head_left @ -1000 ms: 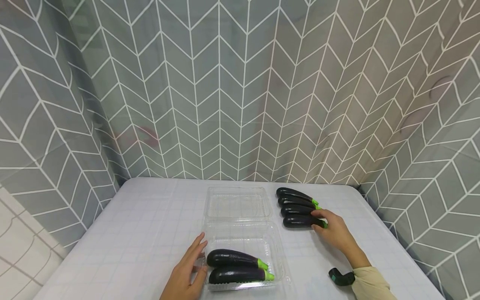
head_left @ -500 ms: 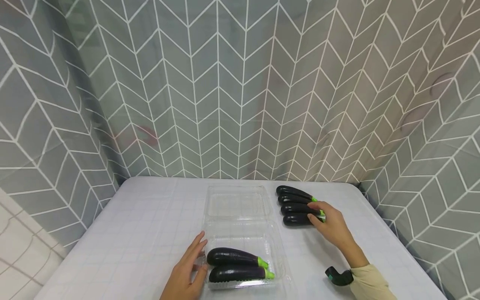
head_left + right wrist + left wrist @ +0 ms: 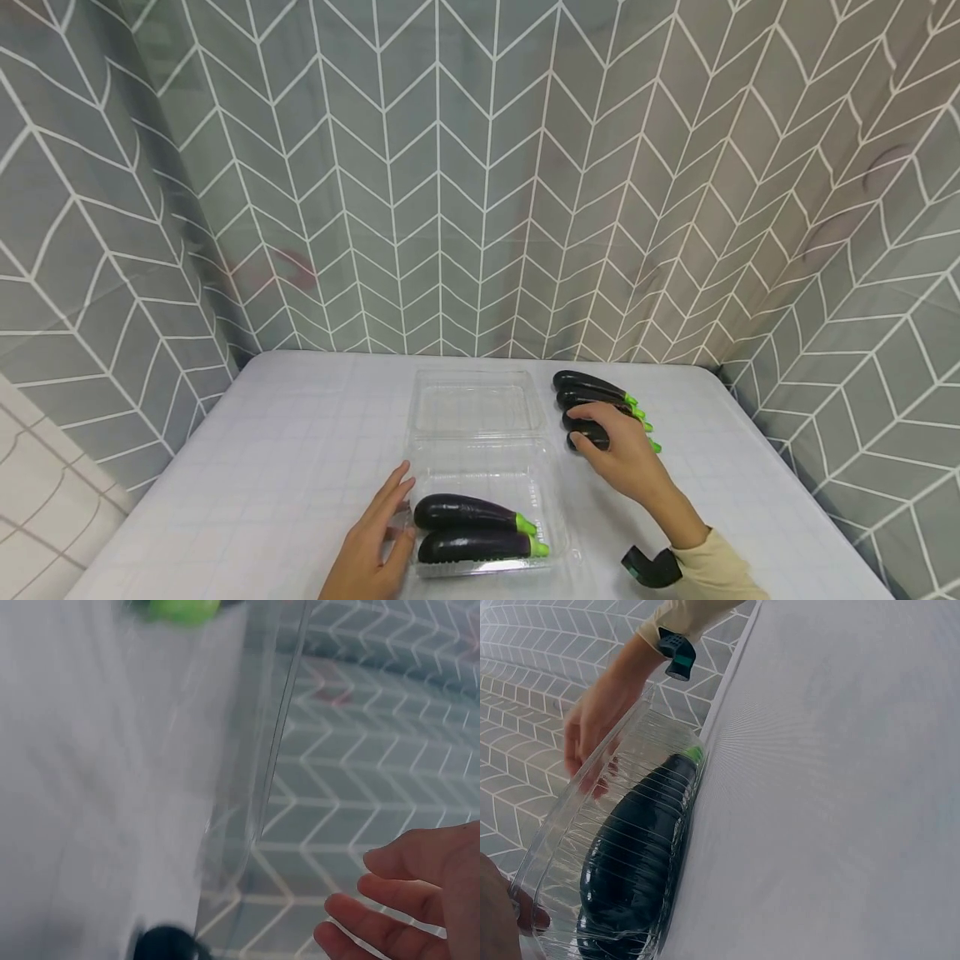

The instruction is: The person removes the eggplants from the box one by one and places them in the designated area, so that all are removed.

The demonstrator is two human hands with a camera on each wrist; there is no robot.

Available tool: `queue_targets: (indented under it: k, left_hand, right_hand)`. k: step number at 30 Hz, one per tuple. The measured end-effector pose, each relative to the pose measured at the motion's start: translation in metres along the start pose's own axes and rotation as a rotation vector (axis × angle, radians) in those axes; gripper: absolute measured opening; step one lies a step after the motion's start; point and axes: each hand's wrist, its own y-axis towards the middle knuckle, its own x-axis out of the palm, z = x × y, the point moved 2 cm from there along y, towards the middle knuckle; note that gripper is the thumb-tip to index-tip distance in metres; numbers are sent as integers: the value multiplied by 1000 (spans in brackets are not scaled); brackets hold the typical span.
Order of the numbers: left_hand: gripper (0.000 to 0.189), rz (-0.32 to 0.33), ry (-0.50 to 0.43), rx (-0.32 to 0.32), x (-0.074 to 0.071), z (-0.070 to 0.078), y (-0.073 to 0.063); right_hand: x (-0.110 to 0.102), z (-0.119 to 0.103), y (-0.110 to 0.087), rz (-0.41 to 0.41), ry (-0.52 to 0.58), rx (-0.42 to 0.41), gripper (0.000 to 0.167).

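Two dark eggplants (image 3: 465,511) with green stems lie side by side in the front half of a clear plastic clamshell box (image 3: 491,569). My left hand (image 3: 372,533) rests at the box's left side, fingers extended, fingertips at the rim. To the right, several more eggplants (image 3: 588,385) lie in a stacked row on the cloth. My right hand (image 3: 626,450) hovers over the nearest ones, covering their middles. In the right wrist view its fingers (image 3: 382,930) are loosely bent and apart, holding nothing; a dark rounded end, probably an eggplant (image 3: 166,943), shows below.
The box's clear lid (image 3: 474,404) lies flat behind it. A white checked cloth (image 3: 285,467) covers the table. Grey curtains with white zigzag lines (image 3: 465,183) stand behind and at both sides. A black wrist device (image 3: 651,567) is on the right wrist.
My right hand has shifted left along the eggplants, from their green stems toward their rounded ends. The left hand and the two eggplants in the box stay put.
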Motion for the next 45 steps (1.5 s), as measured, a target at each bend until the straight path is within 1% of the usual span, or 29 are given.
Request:
queue_targets:
  k: [3, 6, 13, 18, 25, 30, 35, 42, 45]
  left_hand:
    - [59, -10, -2, -36, 0, 1, 1]
    - [58, -17, 1, -45, 0, 2, 2]
    - [59, -10, 1, -9, -1, 6, 1]
    - [58, -9, -4, -13, -1, 4, 1]
    - [58, -5, -16, -6, -1, 3, -1]
    - [58, -9, -20, -12, -2, 5, 0]
    - [58, -14, -22, -11, -2, 5, 0]
    - [58, -2, -14, 8, -2, 5, 0]
    - [57, -2, -10, 6, -2, 5, 0]
  right_hand:
    - [5, -12, 3, -19, 10, -46, 33]
    - [10, -21, 4, -34, 27, -89, 33]
    - [20, -34, 7, -44, 85, -148, 32]
    - [27, -42, 7, -73, 99, -156, 33]
    - [35, -52, 5, -113, 155, -190, 33]
    - [42, -58, 2, -143, 182, -174, 32]
    - [49, -62, -1, -191, 207, -147, 30]
    - [57, -69, -5, -241, 221, -152, 27]
    - [61, -72, -7, -266, 224, -152, 26]
